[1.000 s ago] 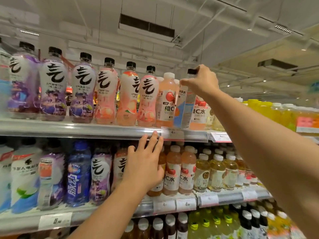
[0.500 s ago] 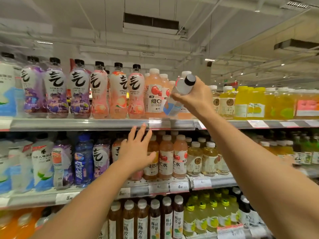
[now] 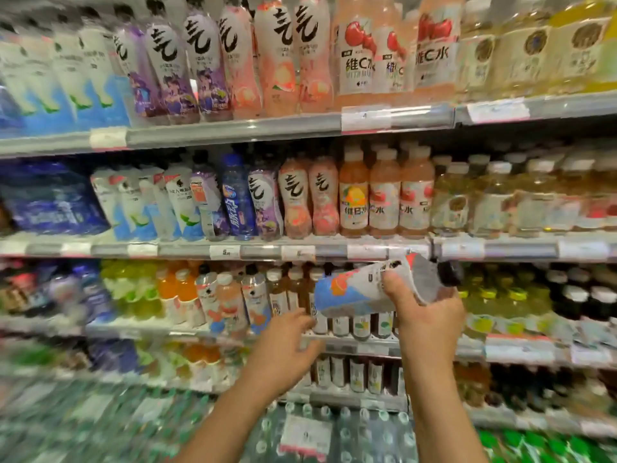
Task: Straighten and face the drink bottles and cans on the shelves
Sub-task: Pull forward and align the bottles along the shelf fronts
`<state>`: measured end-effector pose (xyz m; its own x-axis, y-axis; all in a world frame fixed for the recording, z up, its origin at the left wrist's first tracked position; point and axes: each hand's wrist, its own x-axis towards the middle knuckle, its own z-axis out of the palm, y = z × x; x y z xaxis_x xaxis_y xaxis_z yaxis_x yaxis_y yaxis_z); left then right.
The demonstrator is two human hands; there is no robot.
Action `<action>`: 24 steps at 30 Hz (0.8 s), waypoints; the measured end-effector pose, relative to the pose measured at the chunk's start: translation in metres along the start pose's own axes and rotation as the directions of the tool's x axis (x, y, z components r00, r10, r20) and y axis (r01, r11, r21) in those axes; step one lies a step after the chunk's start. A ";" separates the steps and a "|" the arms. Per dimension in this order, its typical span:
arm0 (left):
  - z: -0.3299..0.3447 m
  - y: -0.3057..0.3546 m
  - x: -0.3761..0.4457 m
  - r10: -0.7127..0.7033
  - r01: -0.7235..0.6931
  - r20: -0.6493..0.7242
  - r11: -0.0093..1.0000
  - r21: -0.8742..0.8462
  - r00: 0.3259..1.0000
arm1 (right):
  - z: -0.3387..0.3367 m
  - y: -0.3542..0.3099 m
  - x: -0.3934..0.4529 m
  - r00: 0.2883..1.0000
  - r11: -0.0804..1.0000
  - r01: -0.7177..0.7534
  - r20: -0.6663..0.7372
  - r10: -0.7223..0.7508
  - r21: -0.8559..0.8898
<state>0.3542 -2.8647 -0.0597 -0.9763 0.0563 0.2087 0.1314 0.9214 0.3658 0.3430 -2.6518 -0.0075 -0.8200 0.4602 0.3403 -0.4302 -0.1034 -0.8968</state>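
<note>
My right hand (image 3: pixel 429 315) grips a bottle (image 3: pixel 377 289) sideways before the third shelf (image 3: pixel 367 345), my left hand (image 3: pixel 283 349) spread empty below it, so reshelving it and more facing remain.

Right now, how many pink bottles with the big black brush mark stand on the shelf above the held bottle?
2 in the front row: the left pink bottle beside the purple bottle, the right pink bottle next to the orange-labelled bottle. More may be hidden behind them.
</note>
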 end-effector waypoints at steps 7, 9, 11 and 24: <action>0.021 -0.039 -0.070 -0.176 0.179 0.056 0.982 -0.055 0.983 | 0.006 0.051 -0.068 0.903 0.895 -0.428 0.089 0.420 0.123; 0.022 -0.053 -0.082 -0.220 0.223 0.074 0.974 -0.032 0.973 | 0.013 0.061 -0.080 0.886 0.879 -0.461 0.123 0.447 0.122; 0.017 -0.065 -0.089 -0.264 0.267 0.070 0.963 -0.031 0.962 | 0.021 0.067 -0.088 0.869 0.861 -0.490 0.150 0.472 0.134; -0.018 -0.173 -0.054 -0.351 0.349 -0.058 0.936 -0.044 0.934 | 0.091 0.103 -0.114 0.860 0.865 -0.501 0.122 0.495 0.022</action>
<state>0.3873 -3.0339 -0.1183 -0.9485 -0.2934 0.1192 -0.2103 0.8650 0.4556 0.3584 -2.7950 -0.1127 -0.9645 0.2367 -0.1167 0.0303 -0.3399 -0.9400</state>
